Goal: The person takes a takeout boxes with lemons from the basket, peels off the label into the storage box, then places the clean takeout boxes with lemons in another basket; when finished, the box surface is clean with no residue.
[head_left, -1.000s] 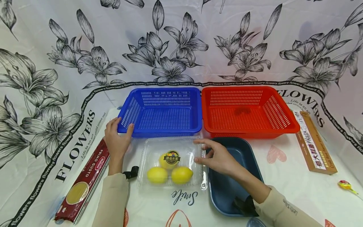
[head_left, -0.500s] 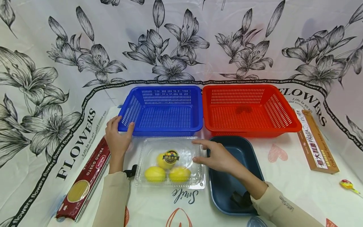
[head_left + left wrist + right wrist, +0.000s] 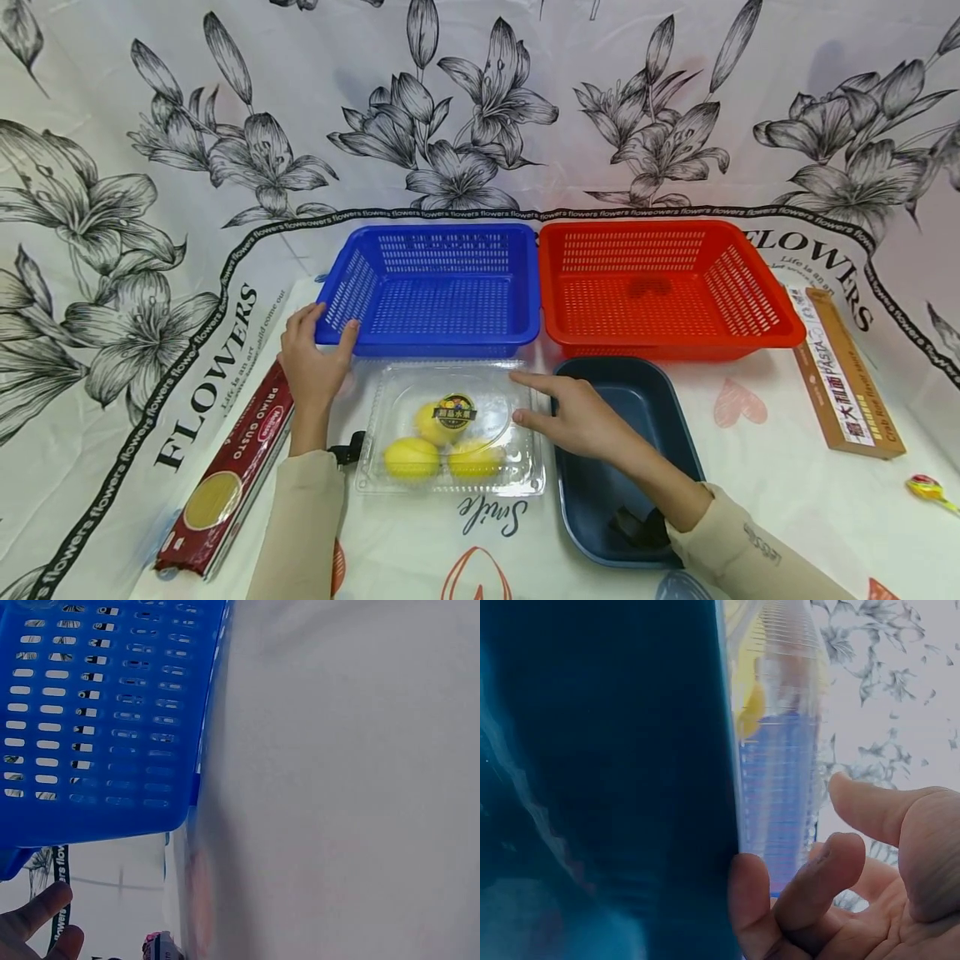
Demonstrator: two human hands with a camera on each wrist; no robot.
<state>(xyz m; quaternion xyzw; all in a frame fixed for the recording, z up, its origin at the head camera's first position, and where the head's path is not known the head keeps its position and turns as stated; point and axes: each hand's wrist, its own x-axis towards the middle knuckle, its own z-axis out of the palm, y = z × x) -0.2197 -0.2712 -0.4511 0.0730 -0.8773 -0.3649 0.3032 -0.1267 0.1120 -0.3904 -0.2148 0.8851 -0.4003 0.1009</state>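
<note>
Dark-red, long glossy packet (image 3: 228,471) lies slantwise at far left. Just right of it, from where I stand, the left hand (image 3: 315,362) has thumb and fingers spread, gripping nothing, at the near-left corner of a blue perforated plastic basket (image 3: 450,304); contact with the rim uncertain. Basket looks light, fairly stiff; best lifted by its rim. Centre, in front of it: a clear, thin-walled plastic box (image 3: 525,479) on white printed cloth (image 3: 405,542), three yellow lemons (image 3: 412,457) inside. Judged light, slick and flexible; walls may buckle if squeezed, lemons may roll, so hold low on both sides. Right hand (image 3: 573,417), thumb and forefinger apart, holds nothing at the box's right edge; touch cannot be told. Below that hand, a dark-blue deep tray (image 3: 611,508); behind, a red perforated plastic basket (image 3: 600,312); far right, a brown pasta carton (image 3: 847,375).
</note>
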